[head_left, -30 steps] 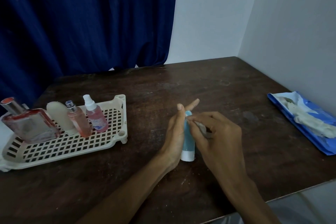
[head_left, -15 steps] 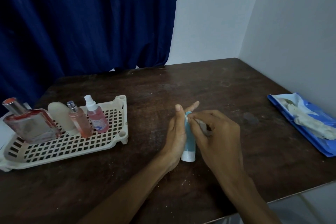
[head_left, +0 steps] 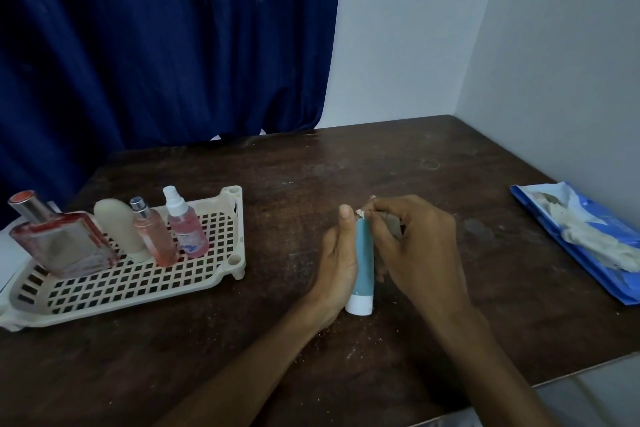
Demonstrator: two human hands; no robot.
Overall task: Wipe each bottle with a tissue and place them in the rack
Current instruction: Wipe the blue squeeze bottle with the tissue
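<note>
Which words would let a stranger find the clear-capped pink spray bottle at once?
Look at the cream rack on the table's left. Four bottles line its far side. The spray bottle is the rightmost, the only one with a clear nozzle cap.

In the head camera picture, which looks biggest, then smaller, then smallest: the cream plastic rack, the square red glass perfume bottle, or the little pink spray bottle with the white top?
1. Cream plastic rack, biggest by far.
2. Square red glass perfume bottle.
3. Little pink spray bottle with the white top, smallest.
</note>
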